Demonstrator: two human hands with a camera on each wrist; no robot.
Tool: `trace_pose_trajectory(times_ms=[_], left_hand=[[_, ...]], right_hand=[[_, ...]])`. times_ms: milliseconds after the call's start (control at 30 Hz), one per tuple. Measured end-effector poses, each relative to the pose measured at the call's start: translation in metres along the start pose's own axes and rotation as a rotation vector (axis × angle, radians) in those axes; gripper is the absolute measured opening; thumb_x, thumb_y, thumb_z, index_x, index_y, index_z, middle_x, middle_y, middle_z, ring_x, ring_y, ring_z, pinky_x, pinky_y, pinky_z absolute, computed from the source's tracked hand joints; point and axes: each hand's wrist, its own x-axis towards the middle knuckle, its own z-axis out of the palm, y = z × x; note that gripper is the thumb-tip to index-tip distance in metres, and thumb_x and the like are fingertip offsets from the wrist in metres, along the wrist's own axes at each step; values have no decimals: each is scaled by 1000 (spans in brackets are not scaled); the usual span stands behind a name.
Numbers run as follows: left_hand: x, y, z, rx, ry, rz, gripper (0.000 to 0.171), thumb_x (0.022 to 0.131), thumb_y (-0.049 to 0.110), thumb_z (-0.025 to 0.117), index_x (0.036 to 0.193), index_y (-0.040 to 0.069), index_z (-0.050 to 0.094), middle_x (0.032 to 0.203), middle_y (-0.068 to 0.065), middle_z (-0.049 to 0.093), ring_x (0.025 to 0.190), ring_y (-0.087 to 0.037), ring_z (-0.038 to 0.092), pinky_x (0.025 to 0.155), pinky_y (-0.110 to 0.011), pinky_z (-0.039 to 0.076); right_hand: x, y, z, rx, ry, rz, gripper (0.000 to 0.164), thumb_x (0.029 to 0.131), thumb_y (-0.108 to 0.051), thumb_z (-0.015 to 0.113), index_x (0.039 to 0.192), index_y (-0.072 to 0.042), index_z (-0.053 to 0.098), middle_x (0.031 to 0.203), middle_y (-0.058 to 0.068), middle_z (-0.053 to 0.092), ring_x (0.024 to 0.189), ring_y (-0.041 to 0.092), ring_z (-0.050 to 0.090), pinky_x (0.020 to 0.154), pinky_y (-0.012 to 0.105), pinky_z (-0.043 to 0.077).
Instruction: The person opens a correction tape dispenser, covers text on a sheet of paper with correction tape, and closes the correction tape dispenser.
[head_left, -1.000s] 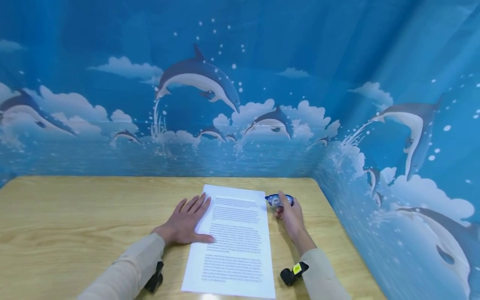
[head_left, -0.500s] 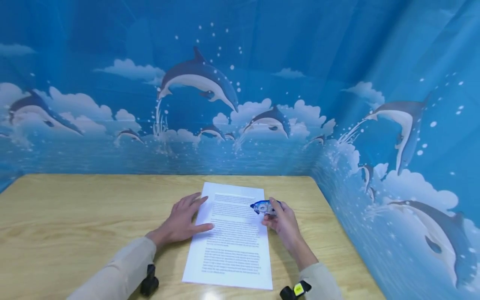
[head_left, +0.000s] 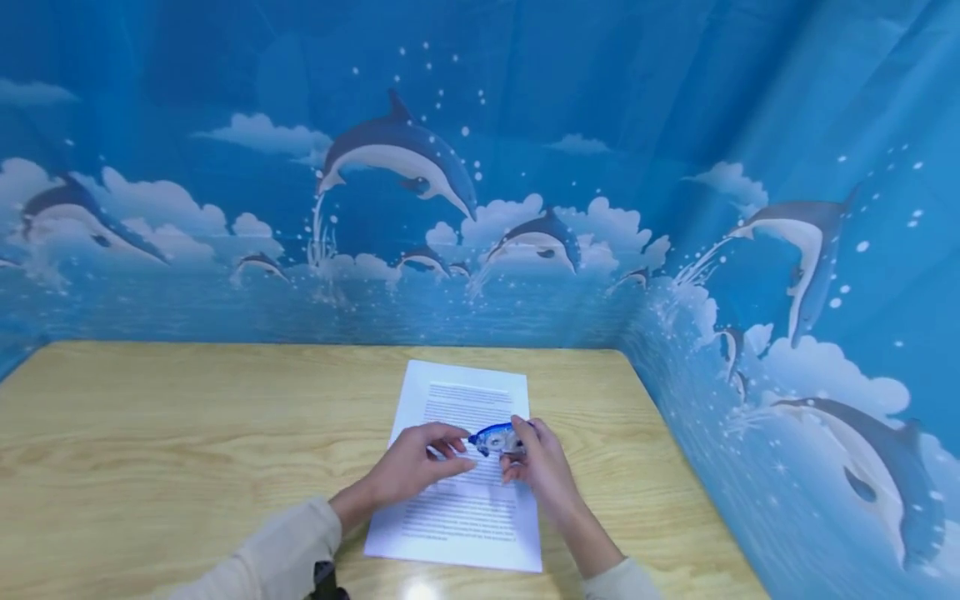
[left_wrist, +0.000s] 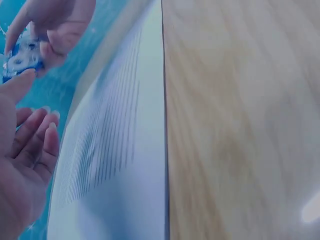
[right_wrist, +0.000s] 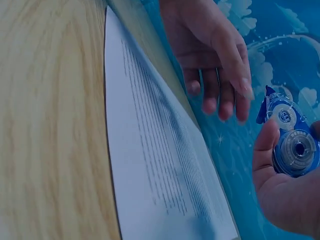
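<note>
A blue and clear correction tape dispenser (head_left: 495, 439) is pinched in my right hand (head_left: 547, 467), held over the printed page. Its two round reels show through the clear case in the right wrist view, and its blue tip (right_wrist: 264, 106) points toward the left hand. My left hand (head_left: 416, 462) hovers above the page with fingers loosely bent and thumb apart, the fingertips close to that tip and nothing in its grasp. Beneath both hands lies the white sheet of paper (head_left: 457, 517), covered with lines of printed text, partly hidden by them.
The sheet lies on a light wood-grain table (head_left: 210, 433). A blue curtain (head_left: 600, 92) printed with dolphins and clouds hangs behind the table and along its right side.
My right hand has carried the correction tape leftward from beside the sheet to over its middle. The left hand has lifted off the page's left edge and moved right toward the dispenser.
</note>
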Motion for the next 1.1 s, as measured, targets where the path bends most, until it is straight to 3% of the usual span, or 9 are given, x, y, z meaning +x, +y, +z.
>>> trace_pose_trajectory(times_ms=[167,333,567,833,1100], left_hand=[[-1,5,7,-100,4,-88,24,82,23,76,93,3,72,83,-1,68,74,-14,63,66,-26,53],[-3,9,9,-164,3,-117,20,83,24,76,89,6,73,79,0,69,71,-16,64,63,-27,53],[-5,7,9,-110,14,-104,18,82,28,76,83,10,71,77,3,68,71,-16,62,64,-26,52],[-8,2,5,-100,29,-138,25,82,28,75,99,10,73,84,4,68,76,-16,62,67,-27,52],[-9,2,1,-101,47,-157,21,83,31,75,95,14,74,86,5,69,78,-17,61,69,-28,49]], right_hand=[[-7,-1,10,-7,-40,-15,34,100,-34,49,94,-2,41,73,7,55,58,13,52,49,22,48],[-10,-2,14,-39,-51,-23,35,100,-36,49,95,-2,42,74,7,56,60,13,53,50,23,49],[-10,0,12,-31,-59,-17,35,101,-37,47,96,-2,42,74,7,56,61,13,53,52,23,50],[-11,1,4,-26,-22,-32,35,101,-35,47,94,-1,41,73,7,54,59,12,53,51,24,50],[-13,4,-2,-52,-47,15,37,100,-36,47,97,1,42,74,7,54,60,13,54,54,25,52]])
